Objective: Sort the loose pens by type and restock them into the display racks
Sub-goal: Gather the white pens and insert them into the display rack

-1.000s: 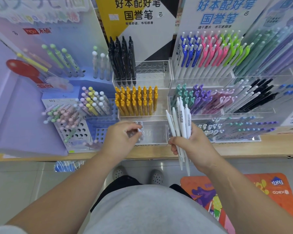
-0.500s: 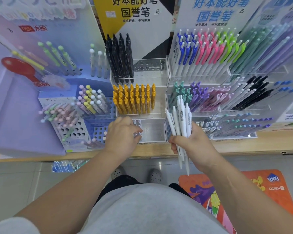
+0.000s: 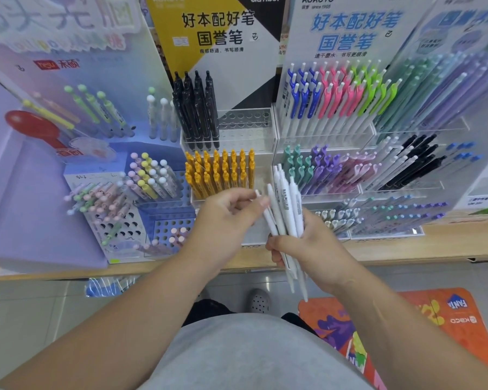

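My right hand [image 3: 310,249] grips a bundle of white pens [image 3: 286,209], upright in front of the racks, tips pointing down. My left hand [image 3: 226,220] is beside it on the left, thumb and fingers pinched on the top of the bundle's leftmost white pen [image 3: 268,220]. Behind the hands stands a clear acrylic rack [image 3: 245,128] with black pens [image 3: 197,108] on top and yellow pens [image 3: 220,173] below. Its lowest tray is mostly hidden by my hands. The rack to the right holds white pens with blue, pink and green clips [image 3: 335,94].
A purple and blue display [image 3: 119,220] on the left holds pastel pens in hole grids. Teal, purple and pink pens [image 3: 321,170] and black-clipped pens [image 3: 412,161] fill the right rack's middle tier. The wooden shelf edge [image 3: 406,249] runs across. An orange floor mat [image 3: 434,319] lies lower right.
My left hand has left the low clear tray, moved up and right to the bundle, and pinched the leftmost white pen. The right hand has held the bundle almost still.
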Demonstrator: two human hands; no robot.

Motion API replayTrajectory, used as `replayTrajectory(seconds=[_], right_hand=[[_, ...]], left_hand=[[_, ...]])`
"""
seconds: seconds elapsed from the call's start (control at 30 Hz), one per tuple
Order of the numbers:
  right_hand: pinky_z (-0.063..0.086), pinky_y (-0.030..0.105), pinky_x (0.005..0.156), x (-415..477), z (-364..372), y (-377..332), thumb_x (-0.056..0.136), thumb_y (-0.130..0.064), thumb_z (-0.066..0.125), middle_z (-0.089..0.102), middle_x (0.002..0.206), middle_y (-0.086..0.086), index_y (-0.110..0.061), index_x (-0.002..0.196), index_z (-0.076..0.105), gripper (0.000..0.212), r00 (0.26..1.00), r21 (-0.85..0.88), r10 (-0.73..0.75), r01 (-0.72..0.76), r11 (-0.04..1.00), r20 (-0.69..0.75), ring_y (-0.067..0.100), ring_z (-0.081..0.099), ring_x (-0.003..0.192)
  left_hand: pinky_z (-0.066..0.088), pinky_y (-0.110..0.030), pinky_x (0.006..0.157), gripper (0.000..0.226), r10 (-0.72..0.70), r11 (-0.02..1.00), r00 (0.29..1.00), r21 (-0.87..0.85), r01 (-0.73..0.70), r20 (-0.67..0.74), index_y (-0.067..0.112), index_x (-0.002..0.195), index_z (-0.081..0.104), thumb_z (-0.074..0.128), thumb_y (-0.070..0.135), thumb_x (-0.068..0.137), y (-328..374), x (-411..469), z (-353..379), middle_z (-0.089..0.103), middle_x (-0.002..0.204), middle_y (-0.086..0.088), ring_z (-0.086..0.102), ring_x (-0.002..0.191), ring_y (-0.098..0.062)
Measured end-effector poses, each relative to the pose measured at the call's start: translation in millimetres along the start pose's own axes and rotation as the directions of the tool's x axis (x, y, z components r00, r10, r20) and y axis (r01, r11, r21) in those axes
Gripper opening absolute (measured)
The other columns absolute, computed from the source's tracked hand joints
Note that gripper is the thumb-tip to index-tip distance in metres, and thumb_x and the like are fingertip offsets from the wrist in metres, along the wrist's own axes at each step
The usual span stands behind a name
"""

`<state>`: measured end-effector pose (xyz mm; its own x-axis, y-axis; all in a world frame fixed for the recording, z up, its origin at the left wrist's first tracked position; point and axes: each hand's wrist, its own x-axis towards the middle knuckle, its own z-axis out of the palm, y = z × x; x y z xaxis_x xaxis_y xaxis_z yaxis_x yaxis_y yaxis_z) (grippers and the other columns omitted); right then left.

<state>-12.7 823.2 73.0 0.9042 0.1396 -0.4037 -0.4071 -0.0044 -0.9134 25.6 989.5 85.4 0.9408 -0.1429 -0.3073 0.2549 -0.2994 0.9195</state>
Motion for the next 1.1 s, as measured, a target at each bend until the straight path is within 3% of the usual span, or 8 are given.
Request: replayTrajectory(seconds=[0.17, 0.33, 0.47, 0.57, 0.67, 0.87, 1.1], right_hand=[[0.054, 0.041, 0.06, 2.4, 6.3, -5.3, 0.079, 0.008, 0.067, 0.062, 0.077, 0.01, -0.014, 0.106, 0.061, 0.035, 1.0, -0.049, 0.003, -0.001, 0.999, 0.022, 0.027, 0.063, 0.061], [0.052, 0.038, 0.059, 0.7, -4.0, -8.3, 0.08, 0.007, 0.067, 0.065, 0.076, 0.012, -0.01, 0.106, 0.06, 0.032, 1.0, -0.039, -0.003, 0.002, 0.999, -0.013, 0.029, 0.065, 0.063], [0.053, 0.035, 0.059, 0.2, -4.5, -9.3, 0.079, 0.007, 0.069, 0.066, 0.078, 0.01, -0.016, 0.103, 0.061, 0.034, 1.0, -0.076, -0.011, 0.01, 0.997, -0.013, 0.029, 0.068, 0.063], [0.055, 0.038, 0.061, -1.8, -6.9, -9.9, 0.08, 0.007, 0.07, 0.069, 0.084, 0.018, -0.015, 0.104, 0.063, 0.034, 1.0, -0.047, -0.008, 0.008, 0.999, 0.004, 0.031, 0.069, 0.065], [0.053, 0.039, 0.06, -2.1, -10.4, -11.3, 0.082, 0.006, 0.07, 0.069, 0.088, 0.024, -0.011, 0.11, 0.063, 0.034, 1.0, 0.001, 0.002, -0.002, 1.0, 0.015, 0.032, 0.07, 0.068], [0.051, 0.037, 0.058, 2.5, -14.3, -8.3, 0.082, 0.004, 0.071, 0.071, 0.085, 0.018, -0.012, 0.11, 0.061, 0.034, 1.0, -0.018, 0.008, -0.008, 1.0, -0.028, 0.03, 0.069, 0.065], [0.05, 0.037, 0.056, 4.4, -19.8, -5.8, 0.084, 0.0, 0.072, 0.069, 0.086, 0.025, -0.004, 0.107, 0.059, 0.027, 0.997, -0.016, 0.003, -0.005, 1.0, -0.072, 0.028, 0.065, 0.061]], left_hand=[[0.05, -0.024, 0.054, 0.011, -0.078, 0.98, 0.995, -0.189, 0.064, -0.065, 0.008, 0.084, 0.072, 0.074, 0.018, 0.088, 11.7, 7.1, 6.7, 0.068, 0.064, 0.0, 0.059, 0.054, -0.008], [0.055, -0.028, 0.062, 0.013, -0.165, 0.933, 0.986, -0.332, 0.142, -0.041, 0.003, 0.093, 0.072, 0.077, 0.01, 0.084, 10.4, 7.6, 7.9, 0.072, 0.07, -0.006, 0.068, 0.064, -0.016], [0.055, -0.028, 0.06, 0.017, -0.221, 0.921, 0.975, -0.334, 0.201, -0.022, 0.001, 0.093, 0.071, 0.079, 0.012, 0.082, 8.7, 8.0, 9.0, 0.073, 0.071, -0.009, 0.068, 0.063, -0.018], [0.055, -0.026, 0.058, 0.017, -0.236, 0.914, 0.972, -0.339, 0.224, 0.007, -0.001, 0.092, 0.07, 0.077, 0.012, 0.083, 7.4, 8.9, 9.9, 0.073, 0.073, -0.01, 0.067, 0.063, -0.016], [0.054, -0.025, 0.057, 0.013, -0.217, 0.905, 0.976, -0.375, 0.202, 0.002, -0.001, 0.091, 0.07, 0.074, 0.01, 0.086, 6.1, 9.7, 8.9, 0.071, 0.071, -0.008, 0.065, 0.062, -0.016], [0.055, -0.024, 0.058, 0.015, -0.204, 0.898, 0.978, -0.408, 0.166, -0.051, -0.003, 0.098, 0.069, 0.07, 0.009, 0.09, 2.7, 12.0, 7.4, 0.071, 0.076, -0.009, 0.067, 0.068, -0.017], [0.058, -0.031, 0.073, 0.011, -0.055, 0.949, 0.99, -0.317, 0.011, -0.133, 0.006, 0.098, 0.07, 0.06, 0.005, 0.096, 10.3, 15.1, -3.1, 0.072, 0.081, -0.007, 0.07, 0.076, -0.017]])
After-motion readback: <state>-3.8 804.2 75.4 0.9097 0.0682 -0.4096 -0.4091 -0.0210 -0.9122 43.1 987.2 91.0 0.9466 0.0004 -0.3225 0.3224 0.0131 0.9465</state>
